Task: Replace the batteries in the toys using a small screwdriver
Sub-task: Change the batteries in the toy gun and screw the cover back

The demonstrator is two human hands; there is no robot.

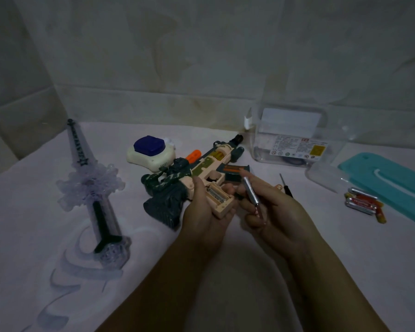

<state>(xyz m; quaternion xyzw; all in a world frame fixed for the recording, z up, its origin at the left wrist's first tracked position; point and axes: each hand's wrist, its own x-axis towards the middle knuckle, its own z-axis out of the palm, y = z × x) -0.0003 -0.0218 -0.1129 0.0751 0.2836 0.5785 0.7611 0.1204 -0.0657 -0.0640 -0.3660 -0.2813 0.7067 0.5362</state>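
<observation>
A camouflage toy gun (177, 178) lies across the middle of the table. My left hand (201, 212) grips its beige handle, whose battery compartment (217, 196) is open with a battery inside. My right hand (271, 207) holds a silver battery (252, 196) beside the compartment, with a fingertip close to the handle's edge. A small black screwdriver (286, 186) lies on the table just behind my right hand. Several red batteries (364, 203) lie in a pile at the right.
A clear toy sword (91, 185) lies at the left. A cream toy with a blue top (150, 149) sits behind the gun. A clear plastic box (295, 137) stands at the back right, with a teal lid (393, 178) beside it. A wall runs behind the table.
</observation>
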